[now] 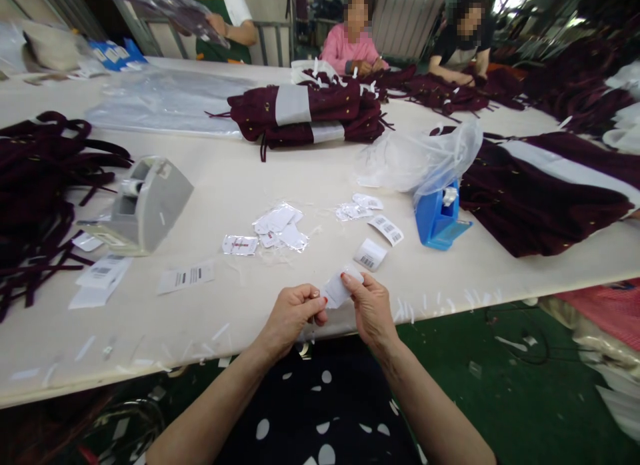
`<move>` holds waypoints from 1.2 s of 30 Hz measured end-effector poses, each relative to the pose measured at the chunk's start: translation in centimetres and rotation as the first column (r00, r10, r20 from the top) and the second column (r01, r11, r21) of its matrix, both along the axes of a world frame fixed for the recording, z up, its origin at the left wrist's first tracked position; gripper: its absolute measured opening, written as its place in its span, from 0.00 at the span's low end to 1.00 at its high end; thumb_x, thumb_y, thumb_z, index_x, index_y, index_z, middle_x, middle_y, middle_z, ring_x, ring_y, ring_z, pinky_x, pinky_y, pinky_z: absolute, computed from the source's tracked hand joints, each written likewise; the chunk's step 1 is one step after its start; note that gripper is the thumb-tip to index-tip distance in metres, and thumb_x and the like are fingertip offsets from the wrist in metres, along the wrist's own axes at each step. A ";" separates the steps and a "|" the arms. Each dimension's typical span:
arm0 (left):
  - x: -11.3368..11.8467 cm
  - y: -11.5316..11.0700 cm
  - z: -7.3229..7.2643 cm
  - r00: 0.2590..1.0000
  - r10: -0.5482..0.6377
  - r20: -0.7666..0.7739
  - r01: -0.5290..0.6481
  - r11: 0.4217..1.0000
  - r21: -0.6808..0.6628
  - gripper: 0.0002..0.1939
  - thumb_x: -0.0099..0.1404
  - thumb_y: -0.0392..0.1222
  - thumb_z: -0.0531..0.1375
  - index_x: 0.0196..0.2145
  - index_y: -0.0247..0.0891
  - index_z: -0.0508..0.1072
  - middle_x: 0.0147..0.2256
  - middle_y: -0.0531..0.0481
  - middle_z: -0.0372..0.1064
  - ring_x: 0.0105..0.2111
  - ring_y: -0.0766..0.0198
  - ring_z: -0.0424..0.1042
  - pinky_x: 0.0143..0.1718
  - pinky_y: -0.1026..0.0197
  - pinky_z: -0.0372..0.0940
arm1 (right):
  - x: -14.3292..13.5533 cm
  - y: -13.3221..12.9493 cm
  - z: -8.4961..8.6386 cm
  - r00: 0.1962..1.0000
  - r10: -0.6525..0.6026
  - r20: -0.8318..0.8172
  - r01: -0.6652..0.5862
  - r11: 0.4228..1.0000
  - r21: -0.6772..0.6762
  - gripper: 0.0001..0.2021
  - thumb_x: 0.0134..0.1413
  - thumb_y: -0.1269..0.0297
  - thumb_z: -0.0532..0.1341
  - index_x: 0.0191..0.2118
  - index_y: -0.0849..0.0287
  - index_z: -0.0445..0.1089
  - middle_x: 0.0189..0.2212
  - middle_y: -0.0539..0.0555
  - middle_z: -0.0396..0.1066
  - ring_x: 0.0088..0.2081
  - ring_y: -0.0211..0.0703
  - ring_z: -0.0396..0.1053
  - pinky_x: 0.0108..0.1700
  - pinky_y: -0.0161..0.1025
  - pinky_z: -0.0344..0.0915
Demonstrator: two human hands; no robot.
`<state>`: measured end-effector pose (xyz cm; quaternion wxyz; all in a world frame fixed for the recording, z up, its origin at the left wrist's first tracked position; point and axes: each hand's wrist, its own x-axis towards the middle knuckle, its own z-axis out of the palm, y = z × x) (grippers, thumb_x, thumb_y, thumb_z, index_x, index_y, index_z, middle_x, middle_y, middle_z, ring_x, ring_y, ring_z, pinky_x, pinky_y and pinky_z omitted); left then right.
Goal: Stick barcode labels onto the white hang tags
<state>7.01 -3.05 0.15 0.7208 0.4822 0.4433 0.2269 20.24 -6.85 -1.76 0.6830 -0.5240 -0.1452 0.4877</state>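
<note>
Between my two hands, just above the table's near edge, is a small white tag (336, 290). My right hand (374, 309) pinches its right side between thumb and fingers. The fingers of my left hand (296, 313) are closed at its lower left corner, where a thin strand seems to hang down. Just beyond lie a curled barcode label (371, 255) and a flat barcode label (387, 230). Farther off are a loose pile of white tags (280, 225), a single tag in clear wrap (240, 245) and a small group of tags (357, 209).
A grey tape dispenser (155, 208) stands left, a blue tape dispenser (435, 218) right, with a clear plastic bag (420, 155) against it. Bundled maroon garments (345, 105) lie across the table; more maroon garments (535, 198) are at right. Several people work along the far side.
</note>
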 end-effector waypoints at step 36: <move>-1.2 1.4 0.0 0.968 -0.145 -0.203 0.163 0.984 0.075 0.09 0.51 0.43 0.59 0.22 0.35 0.65 0.12 0.58 0.60 0.14 0.73 0.58 0.18 0.70 0.52 | 1.9 -0.9 -0.7 0.921 0.148 0.359 -0.122 0.988 -0.094 0.10 0.39 0.58 0.65 0.23 0.59 0.71 0.18 0.47 0.64 0.23 0.34 0.56 0.27 0.33 0.54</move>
